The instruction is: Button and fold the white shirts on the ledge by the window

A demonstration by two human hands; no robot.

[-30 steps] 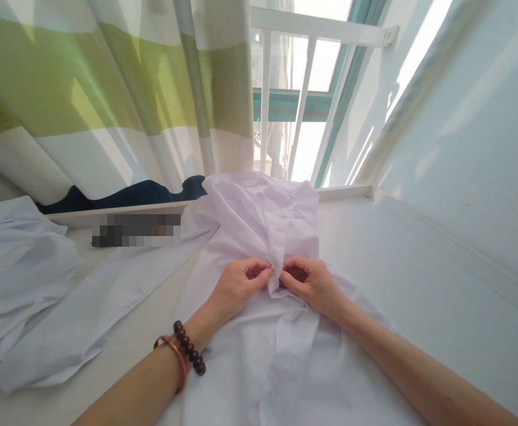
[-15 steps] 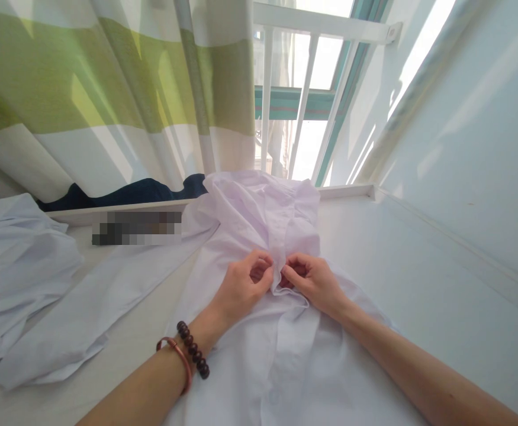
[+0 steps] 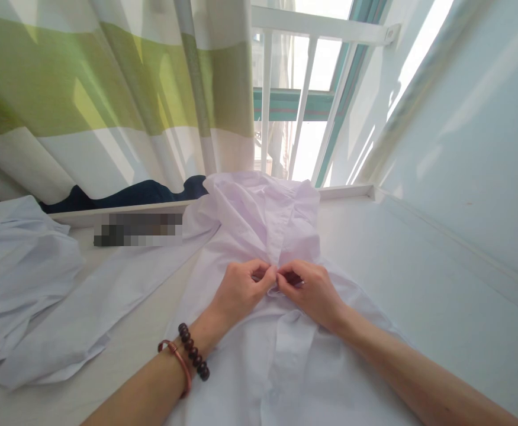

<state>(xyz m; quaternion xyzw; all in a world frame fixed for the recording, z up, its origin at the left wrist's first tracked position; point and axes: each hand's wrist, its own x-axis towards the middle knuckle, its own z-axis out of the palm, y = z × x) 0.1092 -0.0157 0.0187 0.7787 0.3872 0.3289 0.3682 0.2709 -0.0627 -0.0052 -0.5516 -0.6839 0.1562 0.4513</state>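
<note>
A pale lilac-white shirt (image 3: 259, 219) lies spread on a white surface in front of me, its far part bunched up against the window sill. My left hand (image 3: 240, 290), with a bead bracelet and a copper bangle on the wrist, pinches the shirt's front edge at the middle. My right hand (image 3: 307, 289) pinches the facing edge right beside it. The fingertips of both hands meet over the shirt's front strip. A long sleeve (image 3: 85, 313) of the shirt stretches out to the left.
Another crumpled white garment (image 3: 14, 266) lies at the far left. A green and white striped curtain (image 3: 108, 89) hangs behind, with dark blue cloth (image 3: 138, 192) under it. A barred window (image 3: 303, 100) is ahead and a white wall (image 3: 463, 148) rises on the right.
Both hands have drawn closer, so their fingertips now touch over the shirt's front edge. The fabric fold between them has flattened slightly.
</note>
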